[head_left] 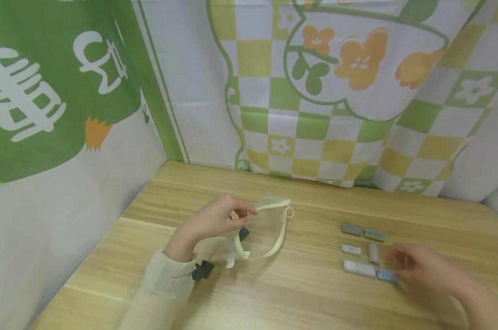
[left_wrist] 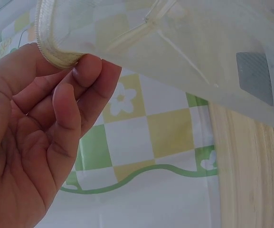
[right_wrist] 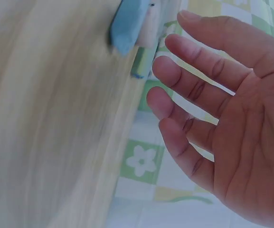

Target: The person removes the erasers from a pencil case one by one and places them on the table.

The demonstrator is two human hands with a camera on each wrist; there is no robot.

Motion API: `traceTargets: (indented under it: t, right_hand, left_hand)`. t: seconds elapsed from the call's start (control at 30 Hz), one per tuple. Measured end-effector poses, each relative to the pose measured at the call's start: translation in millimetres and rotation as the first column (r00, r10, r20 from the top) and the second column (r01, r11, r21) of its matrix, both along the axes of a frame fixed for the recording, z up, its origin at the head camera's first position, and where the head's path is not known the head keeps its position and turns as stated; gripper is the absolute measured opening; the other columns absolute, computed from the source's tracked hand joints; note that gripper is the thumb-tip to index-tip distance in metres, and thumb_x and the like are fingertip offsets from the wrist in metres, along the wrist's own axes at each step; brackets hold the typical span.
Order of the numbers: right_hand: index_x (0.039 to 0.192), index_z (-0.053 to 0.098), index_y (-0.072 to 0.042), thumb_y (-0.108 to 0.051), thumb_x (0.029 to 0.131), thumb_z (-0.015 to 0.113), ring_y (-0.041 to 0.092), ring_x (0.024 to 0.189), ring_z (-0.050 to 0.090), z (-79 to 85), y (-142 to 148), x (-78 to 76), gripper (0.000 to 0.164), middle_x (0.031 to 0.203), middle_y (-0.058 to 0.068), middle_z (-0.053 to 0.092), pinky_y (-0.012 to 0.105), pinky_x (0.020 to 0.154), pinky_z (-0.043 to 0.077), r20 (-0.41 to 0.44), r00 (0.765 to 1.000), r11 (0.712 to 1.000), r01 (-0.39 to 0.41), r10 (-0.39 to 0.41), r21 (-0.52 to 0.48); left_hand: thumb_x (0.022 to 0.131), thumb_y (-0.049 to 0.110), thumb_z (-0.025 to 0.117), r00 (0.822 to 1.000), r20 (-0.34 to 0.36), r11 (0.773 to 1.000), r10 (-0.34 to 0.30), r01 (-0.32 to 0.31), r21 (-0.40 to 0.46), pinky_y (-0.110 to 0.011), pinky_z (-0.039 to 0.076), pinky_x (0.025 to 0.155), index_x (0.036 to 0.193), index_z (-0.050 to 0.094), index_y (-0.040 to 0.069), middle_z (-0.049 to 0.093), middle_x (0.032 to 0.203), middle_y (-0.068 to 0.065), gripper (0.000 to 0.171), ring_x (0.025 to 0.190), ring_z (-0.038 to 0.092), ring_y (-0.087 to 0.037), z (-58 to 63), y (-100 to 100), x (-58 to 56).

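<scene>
My left hand (head_left: 220, 217) pinches the zippered edge of a translucent cream zip pouch (head_left: 267, 231), whose mouth gapes toward the right. A dark grey piece (left_wrist: 254, 78) shows through the pouch wall in the left wrist view; whether it lies inside or behind cannot be told. Over the right part of the table hovers my right hand (head_left: 430, 272), fingers loosely bent and apart, holding nothing. Nearest to it are a small blue block (head_left: 386, 276) and a pale block (head_left: 373, 253). Beside these lie a long white block (head_left: 359, 268) and a small white block (head_left: 351, 250).
Behind the white blocks lie a grey block (head_left: 351, 230) and a greenish block (head_left: 374, 235). A black piece (head_left: 202, 270) shows beside the left cuff. Patterned cloth (head_left: 306, 137) hangs along the back edge of the wooden table (head_left: 290, 298), and more cloth hangs at the left.
</scene>
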State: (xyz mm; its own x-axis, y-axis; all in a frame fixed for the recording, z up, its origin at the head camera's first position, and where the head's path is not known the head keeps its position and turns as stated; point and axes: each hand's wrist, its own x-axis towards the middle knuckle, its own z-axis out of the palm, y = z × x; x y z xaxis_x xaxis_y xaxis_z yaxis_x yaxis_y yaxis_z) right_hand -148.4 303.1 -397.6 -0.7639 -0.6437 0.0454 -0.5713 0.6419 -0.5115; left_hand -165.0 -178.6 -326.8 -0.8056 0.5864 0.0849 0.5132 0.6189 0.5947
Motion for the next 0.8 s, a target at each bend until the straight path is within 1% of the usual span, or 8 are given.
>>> traceTargets:
  t: [0.1,0.23,0.27,0.4,0.53,0.67,0.8]
  right_hand:
    - [0.100,0.065,-0.008,-0.009,0.083,0.076,-0.008,0.071,0.046,6.5,-11.5,-1.9,0.021,0.086,-0.008,0.063,0.021,0.055,0.044,0.006,1.000,1.000,0.009,-0.009,0.013]
    - [0.110,0.066,-0.005,-0.017,0.088,0.073,-0.005,0.074,0.047,14.6,-28.1,-2.9,0.026,0.087,-0.007,0.059,0.021,0.058,0.046,0.067,0.997,0.998,0.038,-0.041,0.046]
    - [0.110,0.066,-0.006,-0.018,0.088,0.073,-0.005,0.075,0.047,16.1,-32.3,-3.3,0.026,0.087,-0.007,0.059,0.021,0.059,0.046,0.070,0.996,0.997,0.047,-0.051,0.055]
    - [0.110,0.068,-0.008,-0.022,0.088,0.073,-0.004,0.080,0.049,19.6,-48.0,-6.4,0.026,0.090,-0.009,0.062,0.021,0.062,0.047,0.048,0.996,0.995,0.067,-0.070,0.077]
    - [0.110,0.069,-0.010,-0.022,0.087,0.074,-0.001,0.082,0.052,20.9,-60.9,-10.4,0.026,0.094,-0.008,0.065,0.021,0.063,0.047,0.040,0.996,0.996,0.073,-0.075,0.060]
    - [0.110,0.069,-0.009,-0.023,0.087,0.074,0.002,0.083,0.053,22.4,-74.8,-13.7,0.027,0.094,-0.006,0.066,0.022,0.064,0.047,0.039,0.997,0.997,0.067,-0.069,0.037]
    - [0.109,0.069,-0.008,-0.019,0.089,0.072,0.004,0.082,0.054,25.1,-91.0,-18.1,0.023,0.092,-0.005,0.065,0.023,0.065,0.050,0.009,0.999,0.999,0.034,-0.034,0.000]
  left_hand:
    - [0.090,0.001,0.060,1.000,-0.002,1.000,-0.001,0.001,0.003,-0.018,0.044,0.051,0.116,0.072,0.003,0.072,0.089,-0.004,0.028,0.056,0.047,-0.004,-0.1,-0.9,-0.1]
    - [0.090,0.001,0.060,1.000,-0.003,1.000,0.004,-0.004,0.001,-0.018,0.044,0.052,0.116,0.072,0.003,0.072,0.088,-0.003,0.028,0.057,0.048,-0.005,-1.5,-1.6,0.0]
    - [0.090,0.001,0.060,1.000,-0.001,1.000,0.006,-0.006,0.001,-0.018,0.044,0.052,0.116,0.072,0.003,0.072,0.088,-0.004,0.028,0.058,0.049,-0.005,-1.7,-1.7,0.1]
    - [0.090,0.001,0.060,1.000,0.002,1.000,0.010,-0.010,-0.002,-0.018,0.046,0.055,0.116,0.072,0.003,0.073,0.091,-0.005,0.028,0.065,0.054,-0.007,-1.9,-1.4,0.4]
    - [0.090,0.001,0.060,1.000,0.008,1.000,0.011,-0.011,-0.006,-0.018,0.047,0.056,0.116,0.072,0.003,0.074,0.093,-0.006,0.029,0.067,0.057,-0.010,-1.7,-0.7,0.2]
    - [0.091,0.001,0.060,1.000,0.013,1.000,0.011,-0.011,-0.004,-0.019,0.047,0.056,0.117,0.072,0.003,0.074,0.093,-0.006,0.029,0.067,0.057,-0.010,-1.1,-0.3,0.1]
    - [0.090,0.001,0.060,1.000,0.010,1.000,0.008,-0.008,0.004,-0.019,0.049,0.057,0.116,0.072,0.002,0.074,0.092,-0.006,0.028,0.069,0.058,-0.010,-0.1,-0.1,0.1]
